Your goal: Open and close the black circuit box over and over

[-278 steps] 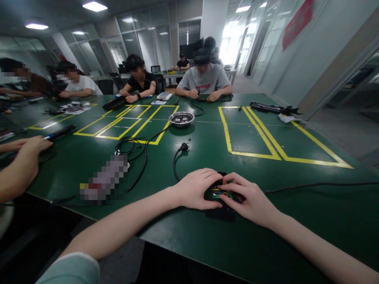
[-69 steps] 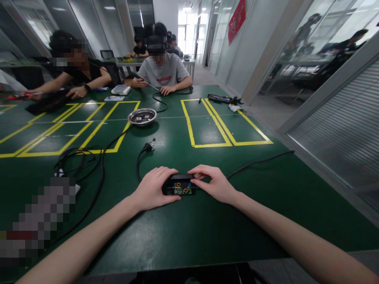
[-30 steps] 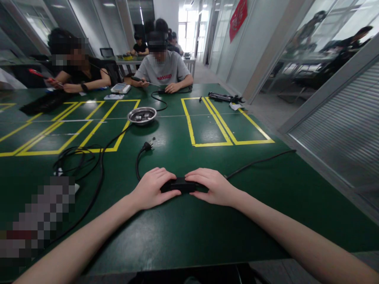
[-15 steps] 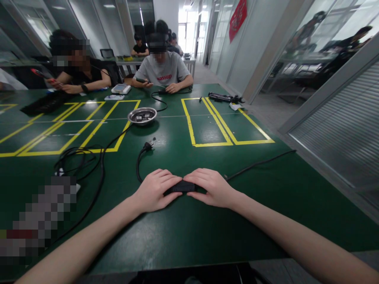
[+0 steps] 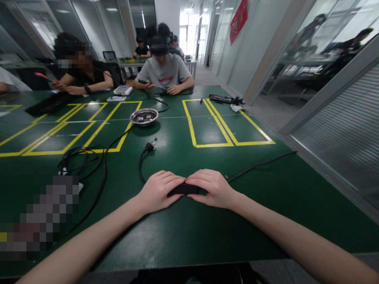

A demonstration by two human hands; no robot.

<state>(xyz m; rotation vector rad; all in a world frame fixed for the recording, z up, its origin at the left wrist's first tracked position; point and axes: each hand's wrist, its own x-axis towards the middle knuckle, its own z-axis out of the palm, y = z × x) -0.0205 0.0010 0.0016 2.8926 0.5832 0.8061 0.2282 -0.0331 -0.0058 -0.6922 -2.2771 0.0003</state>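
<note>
A black power adapter lies across the table in front of me, partly covered by my fingers. My left hand grips its left end, thumb on the near side and fingers over the top and far side. At the other end my right hand holds it the same way, the fingertips of both hands almost meeting. From the left side a black cord runs to a mains plug lying beyond my left hand. A thin black cable stretches away to the right from behind my right hand.
On the green table stands a metal bowl holding small metal parts. Coiled black cable lies at left beside a blurred-out object. A folded black tripod-like item is at the far edge. Co-workers sit opposite.
The view has shifted slightly, so things appear a little further right. Both hands keep their grip on the power adapter, with hardly any movement.
</note>
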